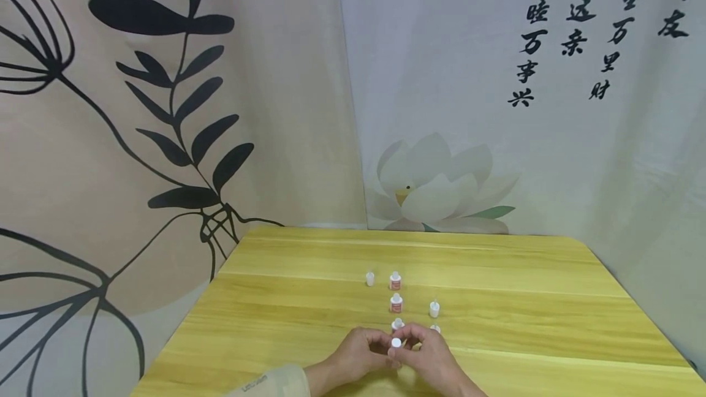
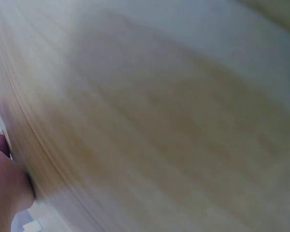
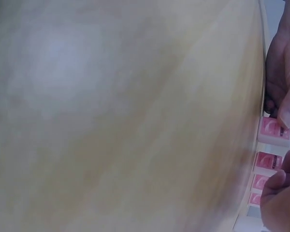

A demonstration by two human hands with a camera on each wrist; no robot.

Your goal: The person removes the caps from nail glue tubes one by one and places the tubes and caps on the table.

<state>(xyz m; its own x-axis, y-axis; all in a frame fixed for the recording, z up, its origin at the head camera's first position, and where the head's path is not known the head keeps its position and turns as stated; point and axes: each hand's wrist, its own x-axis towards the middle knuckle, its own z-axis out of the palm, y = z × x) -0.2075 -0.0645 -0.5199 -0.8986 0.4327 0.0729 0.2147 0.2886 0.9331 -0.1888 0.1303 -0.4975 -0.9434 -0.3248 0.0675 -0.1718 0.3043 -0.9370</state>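
Observation:
Close to the table's front edge, my two hands meet at a small white bottle with a pink label. My left hand grips its body, the thumb lying across the label in the right wrist view. At the bottle's top, my right hand pinches a white cap between thumb and fingers. Behind the hands, a line of similar bottles stands upright: a near bottle partly covered by the right hand, a middle bottle and a far bottle.
To the left of the far bottle stands a small white piece. On the right are another white piece with a narrow tip and one partly behind the right hand. The wooden table ends at a printed curtain.

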